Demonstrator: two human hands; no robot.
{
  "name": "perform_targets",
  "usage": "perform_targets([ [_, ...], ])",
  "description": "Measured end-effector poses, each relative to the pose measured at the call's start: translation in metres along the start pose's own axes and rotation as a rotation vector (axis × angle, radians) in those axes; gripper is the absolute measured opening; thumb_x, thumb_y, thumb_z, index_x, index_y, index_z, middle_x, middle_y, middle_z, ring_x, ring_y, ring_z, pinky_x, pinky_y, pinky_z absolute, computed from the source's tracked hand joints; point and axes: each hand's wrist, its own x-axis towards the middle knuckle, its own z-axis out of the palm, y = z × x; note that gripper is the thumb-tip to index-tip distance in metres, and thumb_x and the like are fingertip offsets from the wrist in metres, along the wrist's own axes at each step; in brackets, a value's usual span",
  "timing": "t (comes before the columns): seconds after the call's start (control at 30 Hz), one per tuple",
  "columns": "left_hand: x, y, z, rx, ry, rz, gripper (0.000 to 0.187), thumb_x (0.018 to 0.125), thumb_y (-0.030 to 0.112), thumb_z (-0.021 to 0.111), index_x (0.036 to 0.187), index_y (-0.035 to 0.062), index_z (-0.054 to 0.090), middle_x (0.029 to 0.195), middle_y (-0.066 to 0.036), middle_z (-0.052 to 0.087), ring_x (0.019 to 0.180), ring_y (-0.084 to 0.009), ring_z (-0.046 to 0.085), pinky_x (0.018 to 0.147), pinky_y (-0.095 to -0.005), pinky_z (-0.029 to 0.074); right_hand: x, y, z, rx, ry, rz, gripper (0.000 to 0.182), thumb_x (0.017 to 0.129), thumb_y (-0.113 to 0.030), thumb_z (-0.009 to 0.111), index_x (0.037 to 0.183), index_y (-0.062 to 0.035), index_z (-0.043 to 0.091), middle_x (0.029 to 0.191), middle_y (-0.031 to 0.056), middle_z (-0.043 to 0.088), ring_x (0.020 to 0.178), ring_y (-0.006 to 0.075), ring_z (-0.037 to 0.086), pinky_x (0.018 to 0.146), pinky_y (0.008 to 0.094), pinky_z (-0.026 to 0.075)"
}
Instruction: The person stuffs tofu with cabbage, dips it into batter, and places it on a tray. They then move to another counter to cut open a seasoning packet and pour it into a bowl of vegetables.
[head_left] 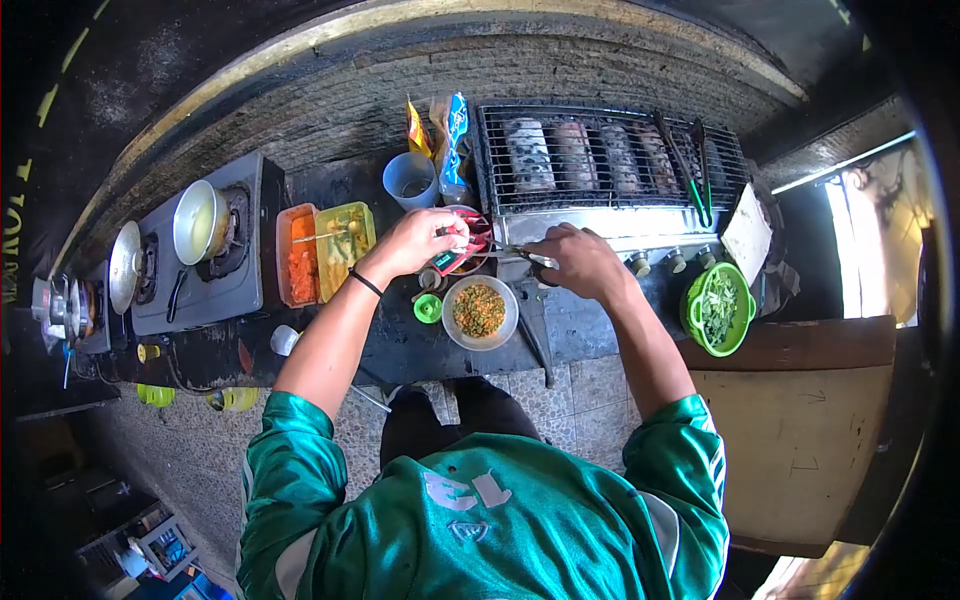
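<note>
In the head view, my left hand (pixel 428 241) is closed, its fingers pinching a red packet (pixel 474 232) with a green patch. Facing it from the right, my right hand (pixel 580 262) is closed around what looks like a pair of scissors (pixel 512 251), whose blades point at the packet. Just below them stands a round bowl (pixel 513 322) of chopped green and orange food (pixel 479 310). Beside the bowl sits a small green dish (pixel 427 308). Part of another dish lies under the packet, mostly hidden.
Behind my right hand is a grill (pixel 490 155) with several dark-striped pieces and green-handled tongs (pixel 697 198). A green basket of leaves (pixel 745 318) stands right. To the left are orange (pixel 284 260) and yellow (pixel 368 225) tubs, a blue cup (pixel 410 180) and a stove with pans (pixel 200 222).
</note>
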Motion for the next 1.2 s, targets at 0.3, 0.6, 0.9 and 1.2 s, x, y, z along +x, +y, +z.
perform_targets([
  [0.3, -0.018, -0.002, -0.004, 0.145, 0.045, 0.129, 0.013, 0.093, 0.01, 0.072, 0.1, 0.0006, 0.065, 0.1, -0.012, 0.07, 0.098, -0.028, 0.068, 0.087, -0.0386, 0.053, 0.028, -0.017, 0.003, -0.219, 0.007, -0.189, 0.037, 0.085, -0.022, 0.073, 0.122, -0.0248, 0.078, 0.106, 0.0047, 0.07, 0.115, 0.0232, 0.066, 0.096, 0.0441, 0.054],
  [0.6, -0.035, -0.012, -0.001, 0.125, 0.09, 0.015, 0.013, 0.092, 0.009, 0.073, 0.101, 0.0022, 0.066, 0.098, -0.012, 0.069, 0.097, -0.0292, 0.069, 0.086, -0.0405, 0.053, 0.055, -0.044, -0.01, -0.268, -0.107, -0.233, 0.025, 0.089, -0.013, 0.06, 0.1, -0.0206, 0.081, 0.106, 0.0072, 0.076, 0.109, 0.0252, 0.072, 0.093, 0.0451, 0.055],
  [0.9, -0.053, -0.004, -0.002, 0.157, 0.169, 0.094, 0.02, 0.09, 0.017, 0.08, 0.099, 0.0029, 0.068, 0.093, -0.012, 0.073, 0.085, -0.0262, 0.073, 0.08, -0.0402, 0.057, 0.064, -0.049, -0.009, -0.317, -0.047, -0.29, 0.016, 0.088, -0.015, 0.064, 0.09, -0.017, 0.079, 0.091, 0.0058, 0.076, 0.095, 0.0254, 0.075, 0.089, 0.0451, 0.055],
  [1.2, -0.121, -0.032, 0.095, -0.692, 0.588, -0.829, 0.029, 0.097, 0.038, 0.078, 0.107, 0.0152, 0.062, 0.095, 0.004, 0.064, 0.082, -0.0057, 0.058, 0.064, -0.0236, 0.049, 0.013, -0.054, 0.021, -0.281, 0.056, -0.226, 0.015, 0.089, -0.018, 0.065, 0.094, -0.0182, 0.079, 0.089, 0.0052, 0.073, 0.094, 0.0239, 0.073, 0.083, 0.044, 0.057],
])
